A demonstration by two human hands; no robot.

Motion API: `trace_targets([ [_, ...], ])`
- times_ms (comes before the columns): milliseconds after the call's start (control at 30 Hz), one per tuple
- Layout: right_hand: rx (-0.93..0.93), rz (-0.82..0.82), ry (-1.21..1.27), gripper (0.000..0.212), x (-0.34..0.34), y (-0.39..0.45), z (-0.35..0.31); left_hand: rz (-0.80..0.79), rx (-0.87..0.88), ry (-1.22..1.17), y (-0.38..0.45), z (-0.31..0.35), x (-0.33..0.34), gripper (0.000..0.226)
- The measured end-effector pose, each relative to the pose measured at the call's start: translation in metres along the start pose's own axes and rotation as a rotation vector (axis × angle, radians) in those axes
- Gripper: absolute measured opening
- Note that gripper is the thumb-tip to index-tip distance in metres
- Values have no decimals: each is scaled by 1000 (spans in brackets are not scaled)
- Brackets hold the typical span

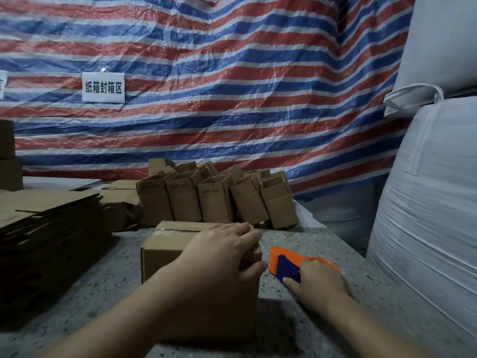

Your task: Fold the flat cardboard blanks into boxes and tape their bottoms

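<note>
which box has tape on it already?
The box under the left hand: clear tape runs along its top seam. The boxes behind stand open-topped.

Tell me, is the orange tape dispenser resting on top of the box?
No, the orange tape dispenser sits beside the box, held by the right hand.
</note>
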State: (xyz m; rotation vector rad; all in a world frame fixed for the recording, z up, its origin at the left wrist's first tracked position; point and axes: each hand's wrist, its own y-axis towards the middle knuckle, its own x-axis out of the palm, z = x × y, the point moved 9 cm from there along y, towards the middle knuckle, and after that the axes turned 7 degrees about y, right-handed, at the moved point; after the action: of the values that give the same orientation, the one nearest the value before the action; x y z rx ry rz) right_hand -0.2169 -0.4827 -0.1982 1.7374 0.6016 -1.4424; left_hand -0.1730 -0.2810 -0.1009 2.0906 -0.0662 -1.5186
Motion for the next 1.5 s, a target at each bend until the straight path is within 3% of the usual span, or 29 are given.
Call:
trace_targets([
  [100, 56, -16, -62, 61, -1, -5, 1, 10, 0, -1, 0, 0, 0, 67],
  [167, 90, 74, -27, 71, -23, -9, -5, 27, 2, -2, -1, 0, -2, 68],
  [267, 12, 325, 372, 64, -68, -20, -27, 34, 9, -1, -1, 1, -3, 74],
  [300, 17, 284, 629, 64, -72, -22, -34, 35, 12, 4, -1, 1, -3, 76],
  [367, 143, -13, 1096, 61, -56, -23, -53, 36, 18, 9, 0, 1, -2, 76],
  [433, 242, -260, 1275, 53, -43, -32, -71, 37, 27, 20, 1, 1, -2, 72],
  [500, 255, -305, 1393, 44, -41, -34, -80, 42, 32, 35, 1, 1, -2, 69],
  [633, 242, -226, 1572, 31, -39, -33, -83, 68, 40, 34, 1, 4, -5, 65],
  [900, 266, -184, 1538, 34, -30, -34, -86, 99, 49, 24, -1, 5, -7, 69],
  [1033, 312, -228, 1583, 44, -22, -43, -90, 108, 55, 23, -2, 5, -7, 73],
  [1167, 349, -285, 1548, 40, -19, -47, -89, 107, 55, 23, -3, 4, -5, 78],
  [1267, 289, -110, 1521, 36, -45, -37, -80, 99, 54, 36, -4, 4, -5, 89],
  [1333, 186, -47, 1568, 46, -63, -30, -82, 93, 58, 29, -5, 4, -6, 98],
  [1433, 94, -270, 1650, 60, -59, -36, -111, 80, 56, 1, -6, 3, -8, 105],
  [1500, 165, -405, 1727, 64, -40, -42, -117, 34, 45, -12, -5, 2, -6, 107],
])
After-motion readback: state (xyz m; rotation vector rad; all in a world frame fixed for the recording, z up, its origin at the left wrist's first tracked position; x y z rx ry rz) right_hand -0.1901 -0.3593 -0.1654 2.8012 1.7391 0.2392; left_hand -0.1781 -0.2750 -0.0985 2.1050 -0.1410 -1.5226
